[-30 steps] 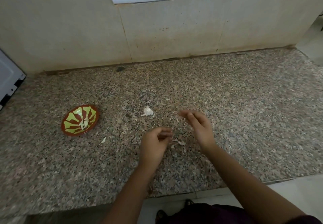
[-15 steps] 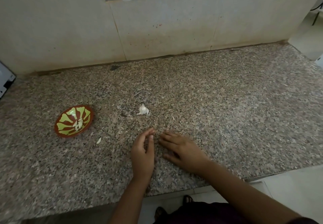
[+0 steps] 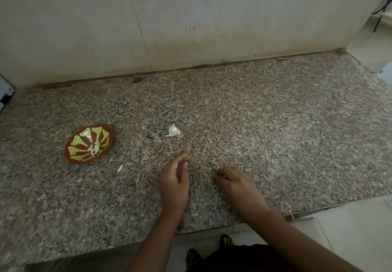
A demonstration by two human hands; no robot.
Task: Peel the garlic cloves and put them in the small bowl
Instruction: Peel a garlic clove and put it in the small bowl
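Bowl (image 3: 89,144) left of garlic (image 3: 174,131)

Garlic piece (image 3: 174,131) right of small bowl (image 3: 68,152) (peeled cloves (image 3: 95,147) inside) — apart.

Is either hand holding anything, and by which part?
The left hand, relaxed on the speckled granite counter, holds nothing visible. The right hand curls its fingertips down; whether they pinch anything cannot be told.

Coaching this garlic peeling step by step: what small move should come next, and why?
Probably reach the left hand forward to the white garlic piece lying ahead of it. It looks unpeeled, neither hand visibly holds a clove, and the small bowl already has peeled cloves in it. Whether the right hand pinches anything is unclear.
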